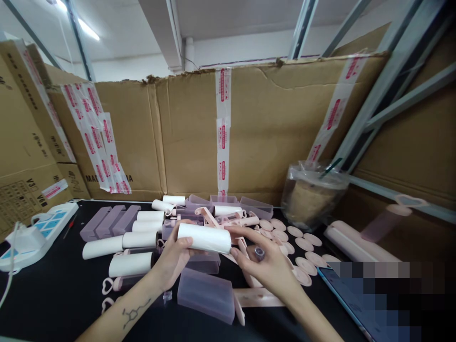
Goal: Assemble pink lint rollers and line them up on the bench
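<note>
A white lint-roller paper roll [204, 238] lies level between my hands, raised above the parts on the black table. My left hand [175, 259] is wrapped round its left end, thumb in front. At the right end, the index finger and thumb of my right hand [265, 259] pinch the roll. A small, clear, round piece [259, 253] shows by the curled fingers of my right hand; whether they grip it I cannot tell. Below the hands lie a translucent purple cover [205, 295] and a flat pink strip [261, 298].
Several white rolls [130, 264] and purple covers [110, 222] lie at left. Pink oval discs [305, 265] spread at right, near a phone [347, 301] and a bagged drink cup [309, 199]. A power strip [46, 232] sits far left; a cardboard wall [188, 137] stands behind.
</note>
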{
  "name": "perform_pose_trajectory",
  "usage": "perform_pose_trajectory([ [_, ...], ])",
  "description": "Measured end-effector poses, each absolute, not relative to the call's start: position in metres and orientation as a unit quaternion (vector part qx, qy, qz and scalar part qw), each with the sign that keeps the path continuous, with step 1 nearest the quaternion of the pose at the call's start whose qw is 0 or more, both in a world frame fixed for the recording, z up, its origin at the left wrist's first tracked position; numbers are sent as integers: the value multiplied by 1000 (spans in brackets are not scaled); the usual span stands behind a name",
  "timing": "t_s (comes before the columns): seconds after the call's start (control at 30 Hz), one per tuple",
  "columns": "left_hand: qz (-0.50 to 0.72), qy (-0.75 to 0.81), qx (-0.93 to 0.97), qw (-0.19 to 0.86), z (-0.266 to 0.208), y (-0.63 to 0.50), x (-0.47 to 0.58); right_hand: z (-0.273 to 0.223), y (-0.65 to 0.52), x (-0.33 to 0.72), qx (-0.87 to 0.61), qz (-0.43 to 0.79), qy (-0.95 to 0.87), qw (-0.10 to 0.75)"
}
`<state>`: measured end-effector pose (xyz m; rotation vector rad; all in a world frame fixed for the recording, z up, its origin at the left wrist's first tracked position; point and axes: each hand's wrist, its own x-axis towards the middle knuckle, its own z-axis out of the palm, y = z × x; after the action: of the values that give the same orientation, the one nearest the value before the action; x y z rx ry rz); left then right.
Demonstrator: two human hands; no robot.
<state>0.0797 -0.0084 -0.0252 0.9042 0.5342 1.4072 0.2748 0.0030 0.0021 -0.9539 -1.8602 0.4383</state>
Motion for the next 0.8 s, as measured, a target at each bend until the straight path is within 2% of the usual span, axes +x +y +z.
perform_pose_trajectory([
  [0.3,603,243,439,620,-27,-10,77,1,0,271,-399,214,-758,469],
  [0.47,617,261,420,612,-24,-10,77,0,-1,273,-411,230,-732,492],
  [0.57,642,266,413,588,-11,-7,66,9,11,288,-442,185,-714,510],
  [0.6,653,273,423,566,-5,-6,58,14,17,296,-481,143,-712,491],
  [0.67,680,310,461,480,9,-4,34,21,32,312,-593,38,-699,398],
  [0.73,701,385,495,340,23,-4,3,21,49,328,-690,-48,-668,276],
  [0.8,709,456,500,200,33,-7,-32,15,65,340,-737,-76,-644,192],
])
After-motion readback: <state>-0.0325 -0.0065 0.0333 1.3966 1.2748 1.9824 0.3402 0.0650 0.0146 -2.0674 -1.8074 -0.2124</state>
